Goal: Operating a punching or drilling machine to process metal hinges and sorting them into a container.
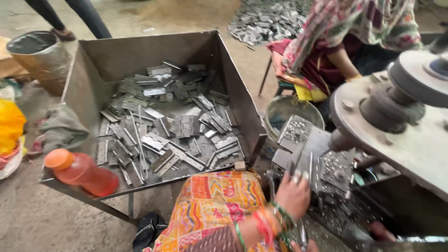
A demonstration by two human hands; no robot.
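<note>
Down at the near edge, the person's right hand (293, 193) with bright bangles on the wrist is closed around a thin grey metal strip (295, 164) at the edge of the grey metal press machine (396, 140). The strip sticks up between the fingers (298, 177). The left hand cannot be seen clearly, so I cannot tell what it does. The person's lap is covered by orange patterned cloth (210, 205).

Just left of the hand stands a big grey metal tray with high walls (121, 53). Many flat grey metal hinge pieces (172, 126) lie in a loose pile inside it. An orange plastic bottle with an orange cap (81, 173) lies on the tray's near left corner.

A round grey bucket (284, 112) sits between the tray and the machine. Farther back, another person in flowery cloth (345, 28) sits beside it. A heap of grey metal pieces (266, 21) lies on the floor at the far edge.
</note>
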